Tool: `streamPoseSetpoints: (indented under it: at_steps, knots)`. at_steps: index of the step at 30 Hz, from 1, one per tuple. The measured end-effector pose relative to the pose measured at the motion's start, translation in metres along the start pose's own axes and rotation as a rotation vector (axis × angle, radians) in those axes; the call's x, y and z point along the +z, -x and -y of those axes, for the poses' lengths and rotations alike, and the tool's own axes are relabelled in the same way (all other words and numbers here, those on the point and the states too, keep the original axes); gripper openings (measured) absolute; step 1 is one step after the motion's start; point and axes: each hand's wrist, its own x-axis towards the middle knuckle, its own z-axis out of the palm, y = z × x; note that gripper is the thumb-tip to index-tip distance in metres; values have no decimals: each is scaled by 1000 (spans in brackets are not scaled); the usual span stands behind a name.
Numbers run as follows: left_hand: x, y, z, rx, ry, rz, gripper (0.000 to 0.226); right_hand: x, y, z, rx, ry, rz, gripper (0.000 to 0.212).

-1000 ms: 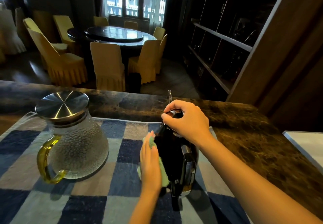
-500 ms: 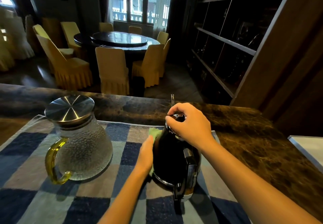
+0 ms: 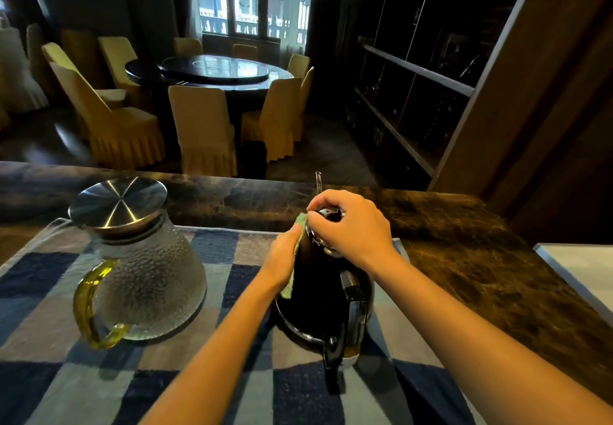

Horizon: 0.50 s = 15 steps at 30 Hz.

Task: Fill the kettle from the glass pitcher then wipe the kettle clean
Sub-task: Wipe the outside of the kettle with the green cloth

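A black kettle (image 3: 323, 295) with a chrome base ring and a handle toward me stands on a checked blue and grey mat (image 3: 232, 388). My right hand (image 3: 351, 225) grips the kettle's lid from above, fingers curled round it. My left hand (image 3: 282, 255) presses a light green cloth (image 3: 292, 283) flat against the kettle's upper left side; most of the cloth is hidden under the palm. The textured glass pitcher (image 3: 146, 278), with a steel lid and a yellow-green handle, stands on the mat to the left, apart from both hands.
The mat lies on a dark marbled counter (image 3: 464, 259) whose far edge drops to a dining room with a round table and covered chairs. A pale tray edge (image 3: 577, 268) shows at the right. Dark shelves rise at the back right.
My left hand has slid the green cloth up the kettle's left side, from low near the base to near the lid. My right hand has stayed on the lid.
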Motion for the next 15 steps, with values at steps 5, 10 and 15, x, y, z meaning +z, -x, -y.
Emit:
streamPoseSetpoints:
  at_steps: [5, 10, 15]
  knots:
    - [7, 44, 42, 15, -157, -381, 44, -1, 0, -1, 32, -11, 3, 7]
    - [59, 104, 42, 313, -326, -457, 50, 1, -1, -3, 25, -16, -13, 8]
    - [28, 50, 7, 233, -258, -299, 47, 3, -1, -4, 18, -8, -18, 6]
